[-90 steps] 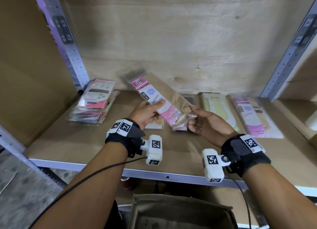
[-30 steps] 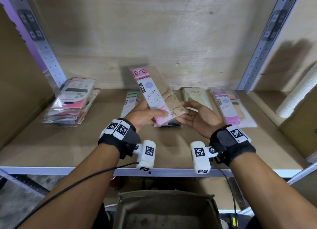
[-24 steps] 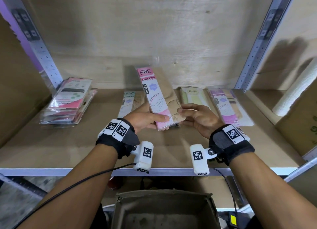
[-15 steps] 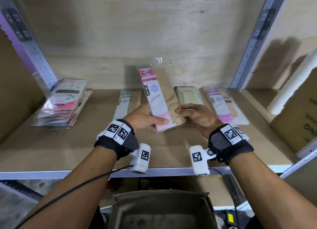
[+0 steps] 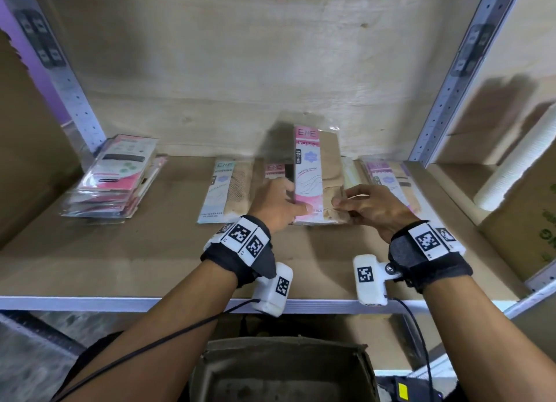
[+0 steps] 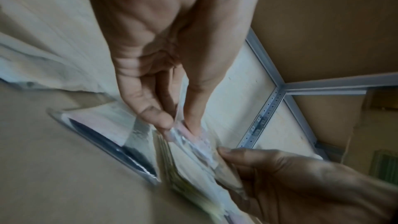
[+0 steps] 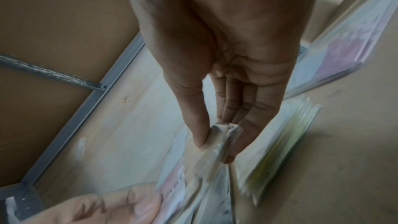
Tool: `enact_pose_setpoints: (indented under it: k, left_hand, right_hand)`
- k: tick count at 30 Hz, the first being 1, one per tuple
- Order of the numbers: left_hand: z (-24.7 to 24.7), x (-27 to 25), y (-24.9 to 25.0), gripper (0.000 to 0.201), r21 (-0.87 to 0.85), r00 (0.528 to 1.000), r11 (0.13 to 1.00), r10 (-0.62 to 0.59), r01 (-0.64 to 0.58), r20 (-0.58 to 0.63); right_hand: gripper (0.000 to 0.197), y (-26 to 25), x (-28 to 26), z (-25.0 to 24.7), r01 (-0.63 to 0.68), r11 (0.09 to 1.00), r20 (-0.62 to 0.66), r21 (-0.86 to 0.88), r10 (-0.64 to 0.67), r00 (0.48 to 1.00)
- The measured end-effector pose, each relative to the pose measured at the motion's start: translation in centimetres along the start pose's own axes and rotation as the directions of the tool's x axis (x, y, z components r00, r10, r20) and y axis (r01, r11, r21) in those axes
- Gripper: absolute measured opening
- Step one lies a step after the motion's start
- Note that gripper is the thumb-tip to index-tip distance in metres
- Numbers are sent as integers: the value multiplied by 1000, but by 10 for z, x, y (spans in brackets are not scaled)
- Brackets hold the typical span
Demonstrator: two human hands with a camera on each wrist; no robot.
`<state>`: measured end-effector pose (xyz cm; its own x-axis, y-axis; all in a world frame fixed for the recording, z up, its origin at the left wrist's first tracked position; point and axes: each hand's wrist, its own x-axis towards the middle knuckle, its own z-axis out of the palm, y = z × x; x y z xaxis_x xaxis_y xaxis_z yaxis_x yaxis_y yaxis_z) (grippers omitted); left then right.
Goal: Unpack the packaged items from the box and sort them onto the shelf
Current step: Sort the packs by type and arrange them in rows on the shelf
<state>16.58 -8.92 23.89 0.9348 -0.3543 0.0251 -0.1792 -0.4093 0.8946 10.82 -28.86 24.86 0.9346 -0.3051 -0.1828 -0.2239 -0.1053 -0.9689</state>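
Both hands hold one pink-labelled stocking packet [image 5: 316,172] by its near end. The left hand [image 5: 275,204] pinches the packet's lower left edge, thumb [image 6: 194,108] on one face and fingers [image 6: 148,106] on the other. The right hand [image 5: 368,209] pinches the lower right corner, thumb [image 7: 197,125] pressed against the folded plastic with the fingers behind it. The packet stands tilted up from the shelf board [image 5: 120,257], its top end raised toward the back panel [image 5: 240,70] and its lower end at or just above the board; contact cannot be confirmed.

Directly behind and beside the held packet lie other packets flat on the board: a blue-labelled packet [image 5: 222,191] to the left, a red-labelled packet [image 5: 275,171] partly hidden by the left hand, a pale yellow packet [image 5: 349,172] just right of the held one, and a purple-labelled packet [image 5: 388,181] further right. A stack of pink card packets [image 5: 117,175] sits well apart at the left end, near the perforated upright [image 5: 69,79]. Below the shelf edge an open box [image 5: 282,371] is in view
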Motion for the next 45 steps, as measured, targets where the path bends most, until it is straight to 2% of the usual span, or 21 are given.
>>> enact_pose_setpoints:
  k: [3, 7, 12, 14, 18, 21, 27, 30, 34, 37, 42, 45]
  left_hand:
    - [8, 5, 3, 31, 2, 998, 1000, -13, 13, 58]
    - [15, 10, 0, 32, 58, 998, 998, -29, 26, 50]
    - [7, 11, -1, 39, 83, 994, 993, -93, 89, 48]
    - [-2, 10, -1, 40, 111, 995, 990, -95, 92, 25]
    - [-27, 9, -7, 39, 173, 992, 977, -124, 127, -27]
    - [-44, 9, -17, 31, 210, 987, 965, -150, 157, -49]
    - [-61, 5, -25, 18, 193, 983, 964, -168, 180, -78]
    - [-61, 2, -25, 20, 167, 981, 968, -181, 189, -63]
    - [-58, -2, -21, 34, 129, 987, 979, -155, 160, -50]
    - [-59, -1, -20, 33, 110, 989, 983, -146, 149, -38]
    - [-66, -3, -24, 27, -20, 983, 983, -183, 183, 4]
    - [-69, -3, -27, 32, -53, 980, 979, -195, 196, 28]
  right_hand:
    - [35, 2, 3, -13, -46, 999, -23, -19, 46, 999]
    - [25, 7, 6, -18, -82, 993, -41, -87, 79, 996]
    - [11, 9, 14, -3, -36, 980, -58, -193, 26, 998]
    - [14, 8, 18, 7, -11, 974, -66, -227, -4, 998]
    - [33, 8, 25, 35, 32, 966, -71, -257, -52, 996]
    - [38, 7, 26, 53, 79, 944, -48, -321, -99, 994]
    - [48, 4, 25, 70, 128, 931, 4, -342, -134, 991]
    - [48, 5, 26, 70, 127, 938, 8, -323, -131, 991]
    - [46, 4, 29, 66, 107, 965, 9, -239, -107, 994]
    - [43, 2, 27, 64, 76, 981, 39, -178, -70, 997]
    - [44, 4, 21, 65, 26, 998, 59, -55, -22, 998]
    - [45, 2, 17, 66, 23, 1000, 65, 4, -23, 998]
